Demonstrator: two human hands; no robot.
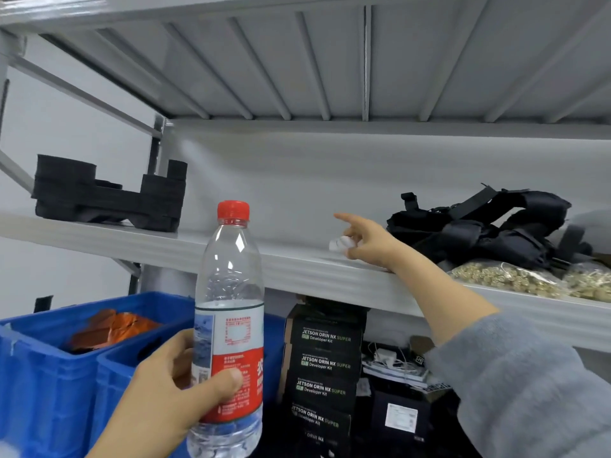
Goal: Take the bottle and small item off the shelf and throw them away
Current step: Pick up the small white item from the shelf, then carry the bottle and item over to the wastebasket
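While blue ribbed plastic bins [49,368] sit low at the left, the left hand [172,398] wraps the clear, red-capped bottle [229,328] by its glossy red-and-white label, holding it upright below the grey metal shelf [297,269]. Further right, the right hand [370,241], fuzzy grey sleeve [529,385] behind it, pinches the small white item [340,242] on the shelf, forefinger extended, beside a crumpled black strap bundle [479,226].

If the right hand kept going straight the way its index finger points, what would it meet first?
Probably the bare grey back wall behind the shelf: the right hand points up and leftward, with nothing visible ahead. It already touches the small white item. Depth is uncertain.
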